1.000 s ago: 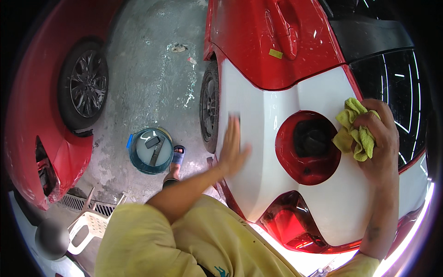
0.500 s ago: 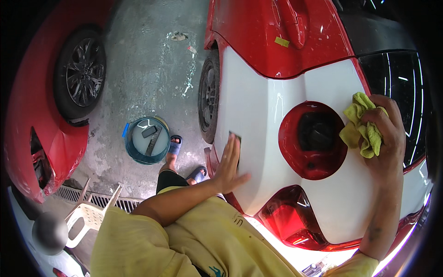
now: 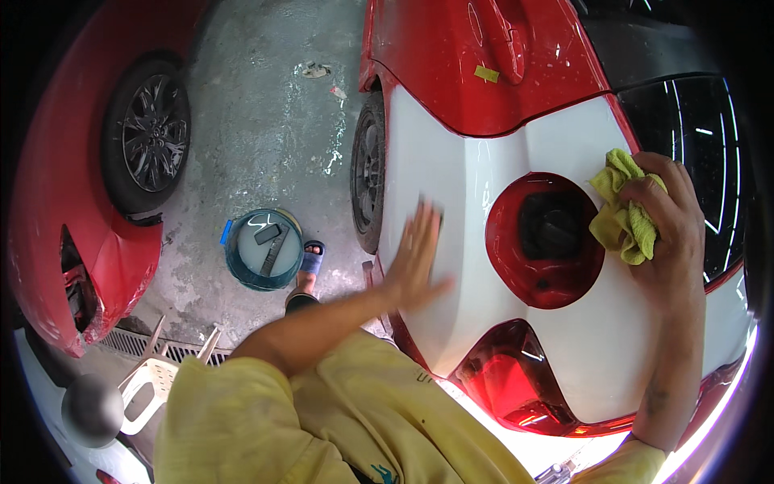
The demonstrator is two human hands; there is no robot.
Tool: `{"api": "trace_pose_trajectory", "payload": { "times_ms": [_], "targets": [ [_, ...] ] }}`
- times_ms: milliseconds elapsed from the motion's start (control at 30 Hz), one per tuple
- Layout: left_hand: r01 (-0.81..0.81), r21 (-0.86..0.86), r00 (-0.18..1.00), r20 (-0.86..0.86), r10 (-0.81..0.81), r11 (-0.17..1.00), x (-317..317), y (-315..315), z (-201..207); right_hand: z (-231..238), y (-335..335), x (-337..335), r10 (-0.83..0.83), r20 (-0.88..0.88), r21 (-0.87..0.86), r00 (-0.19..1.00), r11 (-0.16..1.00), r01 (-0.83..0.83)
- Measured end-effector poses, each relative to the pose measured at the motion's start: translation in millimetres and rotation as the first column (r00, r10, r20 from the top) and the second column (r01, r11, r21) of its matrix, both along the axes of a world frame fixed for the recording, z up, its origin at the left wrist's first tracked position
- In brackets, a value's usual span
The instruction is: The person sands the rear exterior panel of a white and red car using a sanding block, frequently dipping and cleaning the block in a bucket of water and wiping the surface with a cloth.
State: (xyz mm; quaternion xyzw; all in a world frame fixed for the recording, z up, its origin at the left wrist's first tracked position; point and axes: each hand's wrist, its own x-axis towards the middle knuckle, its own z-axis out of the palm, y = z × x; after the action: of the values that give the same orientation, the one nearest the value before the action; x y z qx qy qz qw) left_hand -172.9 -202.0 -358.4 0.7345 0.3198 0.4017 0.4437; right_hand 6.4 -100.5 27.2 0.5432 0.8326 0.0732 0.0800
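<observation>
My left hand (image 3: 413, 262) lies flat, blurred by motion, on the white-coated rear side panel (image 3: 484, 274) of a red car. A dark piece of sandpaper (image 3: 440, 216) peeks out at its fingertips; the rest is hidden under the palm and fingers. On the right, my right hand (image 3: 671, 222) grips a crumpled yellow-green cloth (image 3: 633, 218) against the same panel, close to the rear window. Between the hands is the round red fuel-filler recess (image 3: 504, 250) with a black cap (image 3: 556, 230) in it.
A dark bucket (image 3: 262, 278) of cloudy water holds a dark block and a strip. To the left stands another red car (image 3: 56, 210). A pale plastic stool (image 3: 153, 383) is at lower left. The red tail light (image 3: 508, 375) borders the panel below; yellow tape (image 3: 486, 74) sticks to the door.
My left hand has slid up and to the right along the panel, taking the sandpaper with it. My right hand and the cloth stay nearly in place while the view shifts slightly.
</observation>
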Motion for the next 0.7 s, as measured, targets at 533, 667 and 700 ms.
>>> {"api": "trace_pose_trajectory", "payload": {
  "times_ms": [533,667,700],
  "targets": [
    [-0.061,-0.123,0.997,0.037,0.066,0.991,22.5,92.4,56.9,-1.6,2.0,-4.5,-0.01,-0.044,-0.004,0.999,1.0,0.01],
    [-0.004,-0.064,0.999,0.034,0.006,0.998,5.1,1.3,59.2,0.4,3.4,-4.3,-0.018,-0.037,-0.001,0.999,1.0,0.018],
    [-0.009,-0.04,1.0,0.016,0.01,0.999,7.9,10.3,54.4,1.0,4.2,-4.5,-0.02,-0.03,0.005,0.999,1.0,0.02]
  ]
}}
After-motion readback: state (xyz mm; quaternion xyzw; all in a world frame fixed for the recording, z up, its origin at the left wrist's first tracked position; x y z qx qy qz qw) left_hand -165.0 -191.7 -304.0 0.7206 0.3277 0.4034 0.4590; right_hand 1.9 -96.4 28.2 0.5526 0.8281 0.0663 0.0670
